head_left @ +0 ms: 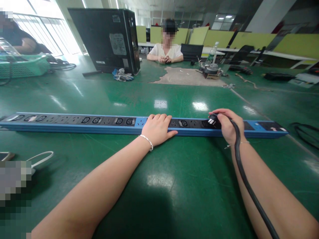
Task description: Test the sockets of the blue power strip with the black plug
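A long blue power strip (114, 130) with black socket panels lies across the green table. My left hand (157, 129) rests on top of it near the middle, fingers laid over the far edge and thumb apart along the near side. Between the thumb and fingers of my right hand (229, 124) is a black power plug (213, 118), its metal prongs pointing to the lower left above the strip's right part. A thick black cable (245, 181) runs from the plug past my right wrist to the bottom edge. My right palm hides part of the strip.
A black computer tower (107, 39) stands at the back left, gloves (122, 75) beside it. A green basket (25, 66) sits far left. Across the table a person (165, 49) sits with hands together. Cables (306, 134) lie right; a bottle (212, 53) stands behind.
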The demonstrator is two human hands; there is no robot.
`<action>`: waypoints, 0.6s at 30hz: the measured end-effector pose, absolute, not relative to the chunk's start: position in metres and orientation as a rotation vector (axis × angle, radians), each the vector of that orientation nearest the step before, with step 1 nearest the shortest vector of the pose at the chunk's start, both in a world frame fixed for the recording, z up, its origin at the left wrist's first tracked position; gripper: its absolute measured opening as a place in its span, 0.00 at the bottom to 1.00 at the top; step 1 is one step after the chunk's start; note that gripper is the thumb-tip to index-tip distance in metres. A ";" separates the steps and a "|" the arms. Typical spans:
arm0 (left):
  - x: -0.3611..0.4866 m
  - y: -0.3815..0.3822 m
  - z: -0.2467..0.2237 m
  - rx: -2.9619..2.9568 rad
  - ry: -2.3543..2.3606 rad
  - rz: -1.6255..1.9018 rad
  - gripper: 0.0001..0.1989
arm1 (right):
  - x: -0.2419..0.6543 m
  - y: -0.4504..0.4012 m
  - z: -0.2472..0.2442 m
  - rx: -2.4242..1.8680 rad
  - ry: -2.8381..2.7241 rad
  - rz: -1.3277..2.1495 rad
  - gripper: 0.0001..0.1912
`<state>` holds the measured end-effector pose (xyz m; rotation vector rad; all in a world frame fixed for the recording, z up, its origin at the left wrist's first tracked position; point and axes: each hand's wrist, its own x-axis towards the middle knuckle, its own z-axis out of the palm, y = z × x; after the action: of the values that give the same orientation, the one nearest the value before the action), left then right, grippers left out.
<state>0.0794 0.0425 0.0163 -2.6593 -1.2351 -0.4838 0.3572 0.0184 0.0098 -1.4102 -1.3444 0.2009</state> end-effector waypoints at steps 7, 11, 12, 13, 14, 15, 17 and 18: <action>0.079 0.043 0.015 -2.651 -1.223 -0.508 0.31 | 0.371 0.011 0.017 -1.396 -1.256 0.327 0.08; 0.078 0.043 0.015 -2.652 -1.226 -0.497 0.31 | 0.364 0.007 0.023 -1.476 -1.311 0.259 0.08; 0.078 0.043 0.015 -2.653 -1.228 -0.493 0.31 | 0.365 0.007 0.023 -1.493 -1.332 0.234 0.09; 0.079 0.043 0.015 -2.654 -1.230 -0.489 0.31 | 0.366 0.007 0.022 -1.513 -1.356 0.208 0.09; 0.079 0.043 0.015 -2.655 -1.232 -0.484 0.31 | 0.367 0.007 0.022 -1.536 -1.382 0.182 0.10; 0.079 0.043 0.015 -2.656 -1.235 -0.481 0.31 | 0.369 0.008 0.021 -1.560 -1.407 0.158 0.11; 0.079 0.043 0.016 -2.658 -1.237 -0.479 0.31 | 0.371 0.008 0.019 -1.608 -1.451 0.111 0.12; 0.079 0.042 0.016 -2.660 -1.234 -0.481 0.31 | 0.372 0.008 0.019 -1.634 -1.470 0.086 0.13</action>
<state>0.0788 0.0425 0.0157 -2.6598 -1.2345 -0.4814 0.3720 0.0080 0.0189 -1.6336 -1.4705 0.0856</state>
